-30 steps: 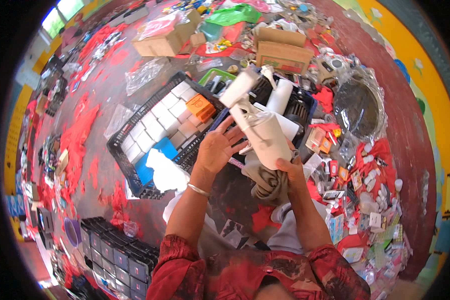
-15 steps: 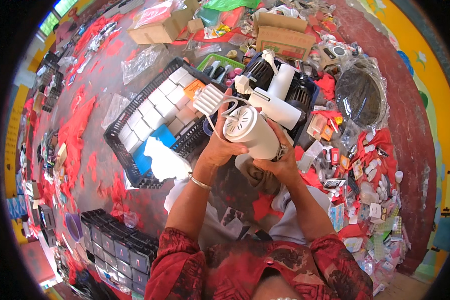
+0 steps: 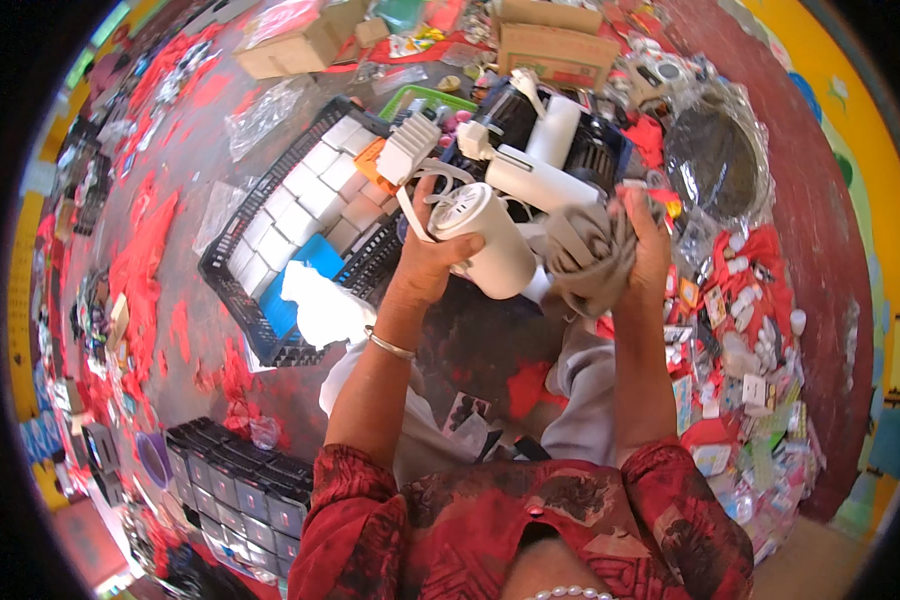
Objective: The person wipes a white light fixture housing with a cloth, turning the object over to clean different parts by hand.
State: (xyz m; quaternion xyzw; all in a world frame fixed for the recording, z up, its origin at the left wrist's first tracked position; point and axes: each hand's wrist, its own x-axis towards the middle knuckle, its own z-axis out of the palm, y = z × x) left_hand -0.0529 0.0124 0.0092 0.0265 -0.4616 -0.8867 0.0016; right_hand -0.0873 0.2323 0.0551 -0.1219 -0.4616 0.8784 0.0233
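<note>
My left hand (image 3: 432,262) grips a white cylindrical appliance (image 3: 500,258) with slots in its round end, its thumb across the side. A white cord loops from it, and a ribbed white block (image 3: 407,148) sticks up above that hand. My right hand (image 3: 648,250) is closed round a bunched grey-brown cloth (image 3: 585,265), right beside the cylinder's lower end. Just beyond, more white cylinders (image 3: 540,180) with plugs lie in a dark crate (image 3: 625,165) among black ribbed parts.
At the left stands a black plastic crate (image 3: 232,300) of small white boxes, with a white bag (image 3: 325,310) on its near edge. Stacked dark boxes (image 3: 235,490) stand at lower left. Small packages (image 3: 760,395) litter the right. Cardboard boxes (image 3: 555,50) stand at the back.
My right hand has left the cylinder and now holds the cloth, raised from near my lap, to the right. The left hand keeps the cylinder, slightly raised.
</note>
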